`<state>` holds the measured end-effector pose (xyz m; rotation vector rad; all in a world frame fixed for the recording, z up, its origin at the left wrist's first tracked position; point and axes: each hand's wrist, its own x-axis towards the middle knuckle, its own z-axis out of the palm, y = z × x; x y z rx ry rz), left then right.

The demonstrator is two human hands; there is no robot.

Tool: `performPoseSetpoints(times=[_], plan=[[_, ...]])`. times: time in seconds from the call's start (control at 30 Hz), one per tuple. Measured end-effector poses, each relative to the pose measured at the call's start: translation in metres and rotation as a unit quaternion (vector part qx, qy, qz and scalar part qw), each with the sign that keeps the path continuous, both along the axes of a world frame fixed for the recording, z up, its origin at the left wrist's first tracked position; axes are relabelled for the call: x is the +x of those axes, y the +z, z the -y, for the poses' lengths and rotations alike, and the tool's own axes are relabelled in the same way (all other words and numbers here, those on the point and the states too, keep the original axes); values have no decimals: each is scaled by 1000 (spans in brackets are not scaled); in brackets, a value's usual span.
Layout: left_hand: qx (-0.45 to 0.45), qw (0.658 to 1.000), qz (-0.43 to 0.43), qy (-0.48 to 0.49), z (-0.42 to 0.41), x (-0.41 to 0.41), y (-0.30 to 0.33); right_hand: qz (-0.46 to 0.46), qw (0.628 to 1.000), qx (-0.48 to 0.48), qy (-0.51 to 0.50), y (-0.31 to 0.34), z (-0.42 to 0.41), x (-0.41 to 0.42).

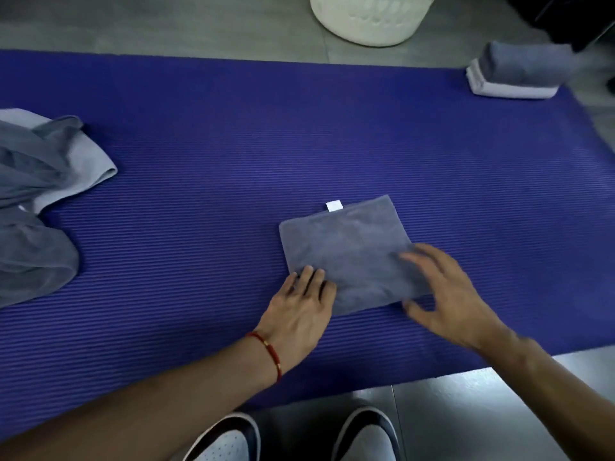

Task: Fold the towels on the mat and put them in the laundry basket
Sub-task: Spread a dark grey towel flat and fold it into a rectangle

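A folded grey towel with a small white tag lies flat on the blue ribbed mat, a little right of centre. My left hand rests at its near left corner, fingertips touching the cloth edge. Spread and blurred, my right hand is over the towel's near right corner, thumb by the near edge, holding nothing that I can see. A heap of unfolded grey towels sits at the mat's left edge. The white laundry basket stands on the floor beyond the mat.
A stack of folded grey and white towels sits at the mat's far right corner. A dark object fills the top right. My two shoes are on the grey tiled floor at the mat's near edge.
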<state>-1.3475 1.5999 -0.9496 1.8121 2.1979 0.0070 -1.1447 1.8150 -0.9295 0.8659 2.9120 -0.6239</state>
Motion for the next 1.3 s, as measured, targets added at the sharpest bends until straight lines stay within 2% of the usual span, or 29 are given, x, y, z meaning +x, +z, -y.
performPoseSetpoints(times=[0.07, 0.17, 0.27, 0.37, 0.43, 0.53, 0.6, 0.63, 0.73, 0.87, 0.97, 1.03, 1.1, 1.17, 1.3], plan=[[-8, 999, 45, -1, 2, -8, 6, 102, 972, 97, 189, 0, -7, -16], [-23, 990, 137, -2, 4, -23, 23, 172, 935, 131, 281, 2, -18, -42], [-72, 963, 260, 25, 8, -49, 37, 153, 955, 57, 249, 19, -16, -47], [-100, 932, 339, 79, 18, -71, 41, 188, 956, -65, 217, 32, -7, -50], [-71, 904, 392, 157, 26, -74, 38, 173, 960, -148, 163, 34, -6, -51], [41, 831, 451, 323, 30, -67, 25, 71, 972, -216, 61, 35, -11, -50], [88, 788, 451, 411, 29, -59, 18, -5, 973, -229, -23, 35, -13, -52], [101, 780, 439, 434, 28, -56, 14, -25, 973, -222, -60, 33, -13, -55], [123, 781, 397, 466, 21, -50, 7, -7, 973, -187, -132, 22, -12, -66], [117, 804, 341, 473, 9, -55, -3, 65, 971, -118, -199, 10, 1, -84], [116, 812, 321, 474, 5, -58, -8, 71, 984, 107, -124, 7, 23, -92], [112, 813, 316, 476, 5, -59, -11, 57, 979, 196, -29, 0, 35, -96], [111, 820, 303, 473, 5, -59, -13, 92, 980, 173, 30, -11, 38, -100], [110, 818, 303, 477, 5, -58, -13, 121, 986, 111, 38, -25, 32, -101], [100, 804, 305, 501, -1, -61, -9, 43, 999, -4, -4, -39, 13, -101]])
